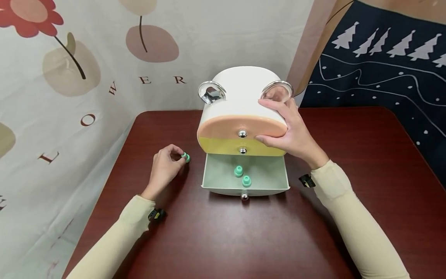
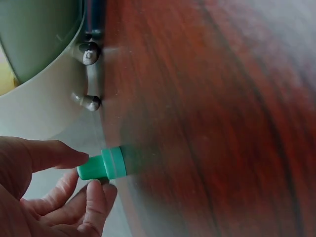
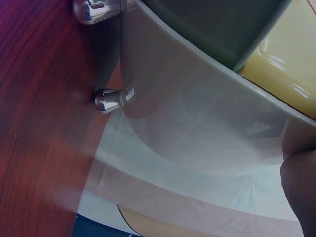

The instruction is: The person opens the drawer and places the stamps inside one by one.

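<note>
Beside the drawer box, my left hand (image 1: 165, 166) pinches a small green stepped cylinder (image 2: 102, 165) with a wider base between thumb and fingers, low over the table in the left wrist view. My right hand (image 1: 292, 130) grips the right side of a white mini drawer box (image 1: 244, 83), thumb on the front and fingers on top near a silver ear. Its peach drawer (image 1: 223, 127) and yellow drawer (image 1: 219, 145) are closed. The pale green bottom drawer (image 1: 265, 170) is pulled out, with two similar green cylinders (image 1: 238, 171) standing inside.
The box stands on silver feet (image 2: 90, 53) on a dark red-brown table (image 1: 244, 236). Behind and to the left hangs a pale cloth (image 1: 223, 38) with flowers and letters. A navy cloth (image 1: 376, 85) with white trees hangs at the right.
</note>
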The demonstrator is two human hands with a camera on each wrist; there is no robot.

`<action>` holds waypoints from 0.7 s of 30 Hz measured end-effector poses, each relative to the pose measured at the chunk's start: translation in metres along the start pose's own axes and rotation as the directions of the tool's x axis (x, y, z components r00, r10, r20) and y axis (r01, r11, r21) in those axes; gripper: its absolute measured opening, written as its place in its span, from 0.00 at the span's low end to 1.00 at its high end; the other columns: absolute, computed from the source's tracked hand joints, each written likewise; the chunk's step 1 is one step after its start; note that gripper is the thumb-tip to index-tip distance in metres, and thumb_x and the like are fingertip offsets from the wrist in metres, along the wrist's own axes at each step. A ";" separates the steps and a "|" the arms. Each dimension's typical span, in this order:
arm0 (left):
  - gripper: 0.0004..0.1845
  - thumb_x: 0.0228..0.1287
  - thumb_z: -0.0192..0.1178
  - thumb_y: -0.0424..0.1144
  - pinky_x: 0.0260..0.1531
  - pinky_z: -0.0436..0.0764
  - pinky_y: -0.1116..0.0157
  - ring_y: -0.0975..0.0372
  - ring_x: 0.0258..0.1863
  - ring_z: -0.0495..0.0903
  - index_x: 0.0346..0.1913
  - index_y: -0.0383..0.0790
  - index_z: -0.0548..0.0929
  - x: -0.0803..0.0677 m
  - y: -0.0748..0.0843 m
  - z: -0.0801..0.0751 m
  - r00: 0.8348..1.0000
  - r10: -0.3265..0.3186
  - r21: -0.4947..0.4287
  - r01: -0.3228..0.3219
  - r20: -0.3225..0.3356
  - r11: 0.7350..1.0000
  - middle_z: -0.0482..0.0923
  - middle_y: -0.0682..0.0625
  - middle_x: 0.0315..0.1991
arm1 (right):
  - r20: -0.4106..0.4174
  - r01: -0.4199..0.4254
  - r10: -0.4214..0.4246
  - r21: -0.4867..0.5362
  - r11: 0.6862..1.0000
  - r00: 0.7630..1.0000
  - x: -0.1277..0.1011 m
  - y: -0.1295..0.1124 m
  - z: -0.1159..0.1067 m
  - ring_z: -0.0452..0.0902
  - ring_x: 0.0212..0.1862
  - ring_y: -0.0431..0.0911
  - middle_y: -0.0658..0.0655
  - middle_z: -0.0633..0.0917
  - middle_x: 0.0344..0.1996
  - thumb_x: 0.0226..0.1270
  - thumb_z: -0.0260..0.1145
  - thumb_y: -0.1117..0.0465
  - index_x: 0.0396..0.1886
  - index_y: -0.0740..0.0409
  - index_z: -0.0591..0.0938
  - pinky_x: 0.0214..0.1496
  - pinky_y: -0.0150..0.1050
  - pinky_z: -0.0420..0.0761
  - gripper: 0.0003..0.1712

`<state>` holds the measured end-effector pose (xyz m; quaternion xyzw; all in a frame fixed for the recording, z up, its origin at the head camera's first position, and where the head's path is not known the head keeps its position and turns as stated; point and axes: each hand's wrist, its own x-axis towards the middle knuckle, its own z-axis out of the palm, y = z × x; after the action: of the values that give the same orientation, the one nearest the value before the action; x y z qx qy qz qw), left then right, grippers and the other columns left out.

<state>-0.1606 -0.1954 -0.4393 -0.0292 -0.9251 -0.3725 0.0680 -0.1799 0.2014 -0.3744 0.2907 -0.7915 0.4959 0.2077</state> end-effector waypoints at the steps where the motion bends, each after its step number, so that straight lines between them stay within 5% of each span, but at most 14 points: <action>1: 0.05 0.64 0.72 0.30 0.38 0.77 0.61 0.57 0.25 0.84 0.40 0.36 0.86 -0.001 0.000 0.000 1.000 0.014 0.004 -0.014 -0.009 1.000 0.88 0.47 0.28 | 0.003 -0.006 0.006 0.003 1.000 1.000 0.000 0.000 0.000 0.65 0.62 0.45 0.62 0.77 0.62 0.50 0.89 0.62 0.73 0.49 0.83 0.56 0.50 0.71 0.47; 10: 0.05 0.63 0.74 0.31 0.33 0.77 0.68 0.59 0.28 0.87 0.40 0.39 0.88 -0.017 0.010 0.000 0.991 0.096 -0.008 -0.097 -0.094 0.995 0.90 0.49 0.34 | -0.002 0.000 0.000 0.005 1.000 1.000 -0.002 0.000 0.000 0.65 0.62 0.45 0.62 0.77 0.62 0.49 0.89 0.63 0.73 0.51 0.82 0.56 0.51 0.70 0.47; 17: 0.08 0.64 0.77 0.31 0.34 0.76 0.70 0.60 0.30 0.79 0.43 0.40 0.89 -0.040 0.044 -0.002 0.941 0.202 -0.127 -0.243 -0.272 0.962 0.87 0.52 0.36 | 0.003 0.003 -0.003 0.006 1.000 1.000 0.000 0.001 0.000 0.65 0.63 0.44 0.63 0.77 0.62 0.50 0.89 0.62 0.74 0.51 0.82 0.56 0.50 0.70 0.47; 21: 0.09 0.63 0.77 0.29 0.33 0.78 0.64 0.59 0.32 0.79 0.43 0.41 0.90 -0.050 0.068 0.006 0.920 0.264 -0.219 -0.332 -0.291 0.917 0.87 0.54 0.37 | -0.004 0.004 -0.004 -0.006 1.000 1.000 0.001 0.000 -0.001 0.65 0.62 0.44 0.62 0.77 0.62 0.49 0.89 0.62 0.73 0.50 0.83 0.56 0.49 0.70 0.48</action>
<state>-0.1043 -0.1427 -0.4045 -0.1313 -0.8351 -0.4781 0.2383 -0.1802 0.2023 -0.3731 0.2907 -0.7920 0.4935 0.2113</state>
